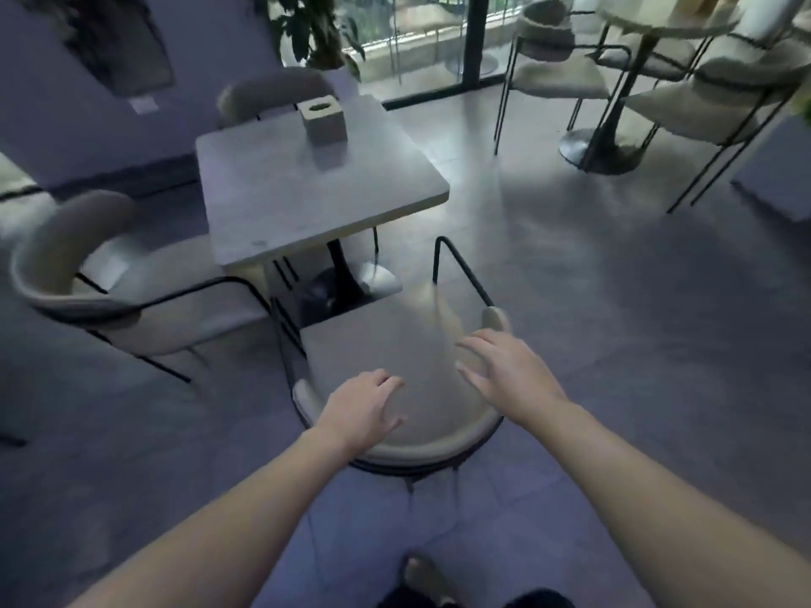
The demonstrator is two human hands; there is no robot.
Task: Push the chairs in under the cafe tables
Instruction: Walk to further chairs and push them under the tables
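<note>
Just both open hands (432, 388) over chair (390, 344) beside table (307, 190).

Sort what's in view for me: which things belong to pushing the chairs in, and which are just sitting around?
Part of the job:
near chair, under both hands
left hand
right hand
square table
side chair
far chair

Just lying about:
tissue box
plant
round table, chairs already in place

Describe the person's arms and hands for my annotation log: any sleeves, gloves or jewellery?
Both forearms are bare as far as the frame shows, with no sleeves in view. The left hand and right hand wear no gloves; no rings, watch or bracelet are visible, though the picture is blurred.
</note>
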